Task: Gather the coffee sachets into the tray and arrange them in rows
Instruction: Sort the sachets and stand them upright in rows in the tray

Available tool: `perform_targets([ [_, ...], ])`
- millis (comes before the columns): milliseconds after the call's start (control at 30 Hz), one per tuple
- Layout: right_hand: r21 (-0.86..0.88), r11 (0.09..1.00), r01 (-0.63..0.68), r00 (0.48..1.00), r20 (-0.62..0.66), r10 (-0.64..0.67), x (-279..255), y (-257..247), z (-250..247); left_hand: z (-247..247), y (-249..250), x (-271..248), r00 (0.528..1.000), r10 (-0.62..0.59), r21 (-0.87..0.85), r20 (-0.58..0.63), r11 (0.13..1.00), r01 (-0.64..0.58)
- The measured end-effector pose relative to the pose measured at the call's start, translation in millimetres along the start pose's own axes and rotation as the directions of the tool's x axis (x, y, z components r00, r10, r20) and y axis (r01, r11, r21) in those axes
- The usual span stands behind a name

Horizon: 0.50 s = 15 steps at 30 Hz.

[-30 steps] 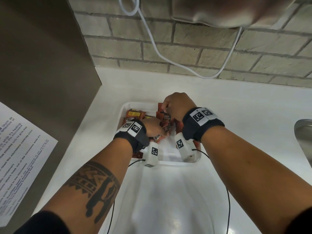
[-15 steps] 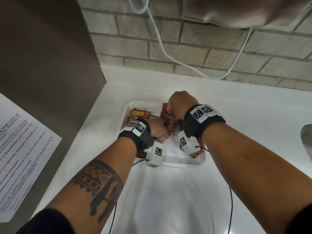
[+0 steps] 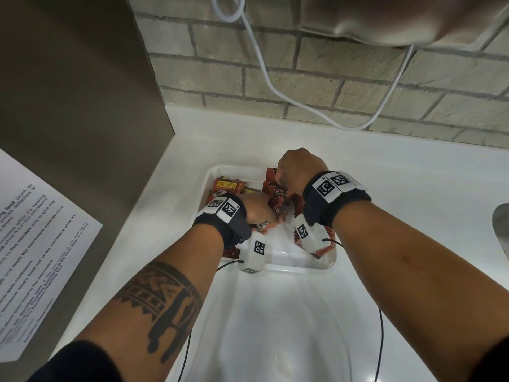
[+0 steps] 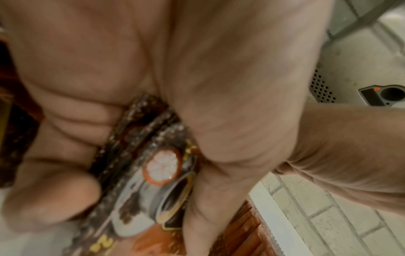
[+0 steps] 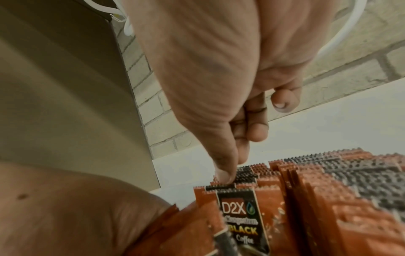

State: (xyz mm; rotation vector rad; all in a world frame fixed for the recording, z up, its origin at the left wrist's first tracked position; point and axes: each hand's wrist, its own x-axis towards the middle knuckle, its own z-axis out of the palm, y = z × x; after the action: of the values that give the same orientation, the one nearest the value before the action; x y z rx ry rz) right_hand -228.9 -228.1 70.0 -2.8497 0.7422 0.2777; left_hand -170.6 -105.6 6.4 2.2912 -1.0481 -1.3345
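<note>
A white tray (image 3: 297, 268) on the counter holds several red-brown coffee sachets (image 3: 279, 193), some lying flat at its left (image 3: 227, 184), others standing on edge. My left hand (image 3: 259, 208) is inside the tray. In the left wrist view its fingers (image 4: 72, 121) curl round a small stack of sachets (image 4: 162, 164). My right hand (image 3: 297, 166) hovers at the tray's back. In the right wrist view its thumb and fingers (image 5: 230, 164) pinch the top edge of an upright sachet (image 5: 238, 214) marked D2X Black Coffee.
The tray sits on a white counter (image 3: 399, 194) against a brick wall (image 3: 330, 86), with a white cable (image 3: 264, 67) hanging down it. A brown panel (image 3: 82, 92) carrying a paper notice (image 3: 33, 244) stands at the left. A sink edge (image 3: 501, 224) shows at the far right.
Both hands stay over the same spot in the tray, still holding sachets. Only the head view has shifted slightly.
</note>
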Motion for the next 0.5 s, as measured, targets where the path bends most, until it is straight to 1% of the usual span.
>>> perform_targets([
  [233,-0.038,0.999,0.035,0.999,-0.019,-0.036,-0.9,-0.2,-1.9,-0.2,-1.5,1.4,1.0,-0.005,-0.028,0.01,1.0,0.005],
  [333,-0.055,0.997,0.06,0.998,-0.008,-0.061,0.4,-0.3,0.9,-0.5,-1.5,0.5,1.0,-0.005,-0.042,0.009,0.999,0.005],
  [500,-0.105,0.992,0.075,0.996,-0.04,-0.08,-0.7,0.4,1.3,0.2,-0.8,-0.6,1.0,0.008,-0.058,-0.002,0.998,-0.008],
])
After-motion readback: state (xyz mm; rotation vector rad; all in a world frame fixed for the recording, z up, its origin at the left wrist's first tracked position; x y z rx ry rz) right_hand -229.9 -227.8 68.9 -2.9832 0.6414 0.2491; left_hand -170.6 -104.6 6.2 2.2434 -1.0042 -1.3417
